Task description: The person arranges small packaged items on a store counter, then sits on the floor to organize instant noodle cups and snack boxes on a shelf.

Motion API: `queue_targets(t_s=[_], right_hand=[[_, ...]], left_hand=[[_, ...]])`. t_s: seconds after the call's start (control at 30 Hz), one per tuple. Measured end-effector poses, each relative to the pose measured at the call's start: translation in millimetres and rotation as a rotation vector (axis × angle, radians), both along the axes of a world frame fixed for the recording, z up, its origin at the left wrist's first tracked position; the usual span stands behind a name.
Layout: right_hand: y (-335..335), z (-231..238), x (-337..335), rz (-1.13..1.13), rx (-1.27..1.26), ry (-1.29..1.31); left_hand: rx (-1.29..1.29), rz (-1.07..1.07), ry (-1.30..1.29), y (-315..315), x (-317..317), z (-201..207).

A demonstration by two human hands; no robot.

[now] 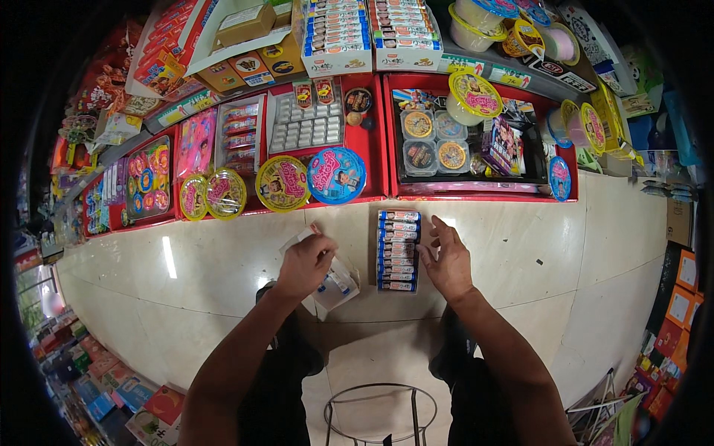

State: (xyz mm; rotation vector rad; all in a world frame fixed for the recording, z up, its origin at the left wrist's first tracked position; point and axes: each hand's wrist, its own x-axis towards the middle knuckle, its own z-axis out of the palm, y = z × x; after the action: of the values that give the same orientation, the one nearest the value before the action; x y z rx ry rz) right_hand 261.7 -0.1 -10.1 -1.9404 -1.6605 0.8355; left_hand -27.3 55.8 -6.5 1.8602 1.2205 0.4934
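Note:
My left hand, fingers curled together, is over an open white carton. One or two white-and-blue packs show inside this tilted carton, and the hand partly covers it. What the curled fingers hold, if anything, is hidden. To the right on the floor stands a narrow box filled with a column of wrapped snack rolls in white, blue and red. Beside its right edge is my right hand, its fingers apart and nothing in them; the thumb comes close to the box's side.
Ahead, a red display shelf bears round tubs, trays and toys. Two full cartons of similar rolls stand above it. A round metal stool frame is between my legs. Stacked goods line the lower left.

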Motion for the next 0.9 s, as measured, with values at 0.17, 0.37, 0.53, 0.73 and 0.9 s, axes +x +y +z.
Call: queue_targets(t_s=[0.17, 0.37, 0.53, 0.73, 0.9], right_hand=[[-13, 2, -3, 0.019, 0.048, -0.026], [-17, 11, -11, 0.066, 0.049, 0.028], [-23, 15, -20, 0.155, 0.061, 0.112], [-26, 29, -41, 0.313, 0.035, 0.255], [-21, 39, -48, 0.391, 0.084, 0.297]], left_hand=[[0.052, -0.338, 0.431, -35, -23, -19], [0.016, -0.399, 0.692, -35, -14, -26], [-0.034, -0.356, 0.399, -24, -24, -2], [-0.313, -0.099, -0.072, -32, -15, 26], [-0.468, -0.032, -0.341, -37, -1, 29]])
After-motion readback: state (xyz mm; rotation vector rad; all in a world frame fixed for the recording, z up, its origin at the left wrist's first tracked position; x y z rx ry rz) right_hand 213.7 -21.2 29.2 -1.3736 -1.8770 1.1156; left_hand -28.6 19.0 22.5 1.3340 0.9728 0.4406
